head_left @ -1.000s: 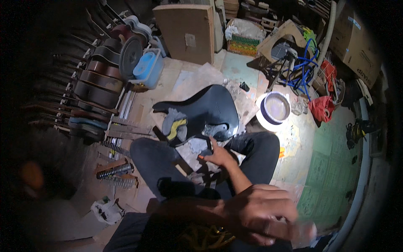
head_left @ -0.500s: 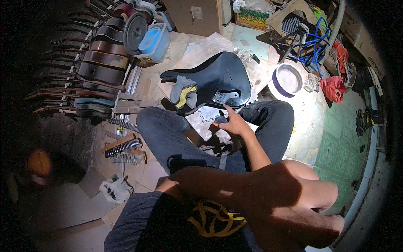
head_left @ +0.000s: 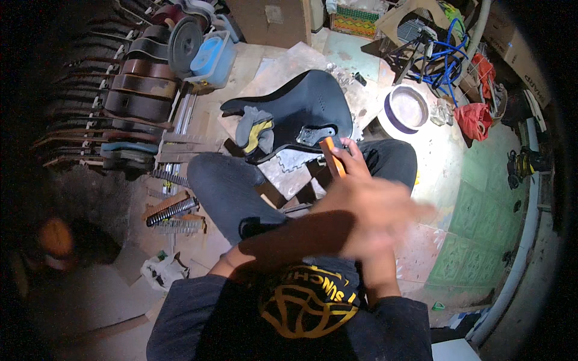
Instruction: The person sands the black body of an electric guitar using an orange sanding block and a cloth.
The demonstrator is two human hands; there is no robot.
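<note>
My right hand [head_left: 355,161] is closed round a slim orange and dark object [head_left: 332,157] whose kind I cannot make out, held upright by the near edge of a black guitar body [head_left: 295,102]. My left arm crosses in front of my chest. My left hand [head_left: 382,216], smeared by motion, passes over my right forearm, and its fingers are not clear. The guitar body lies on a worn board [head_left: 295,60] and has an oblong recess [head_left: 316,135] near its lower edge. A grey and yellow work glove [head_left: 256,129] rests on its left part.
Several guitars [head_left: 141,84] stand in a row at left beside a blue plastic tub [head_left: 217,63]. Toothed metal strips [head_left: 174,210] lie by my left knee. Right of the board are a round pan [head_left: 406,108], a red bag [head_left: 472,120] and a coiled blue hose [head_left: 448,66].
My left hand has swung from the far right back toward the middle. My right hand has lifted slightly and turned the orange and dark object upright. The view has shifted a little.
</note>
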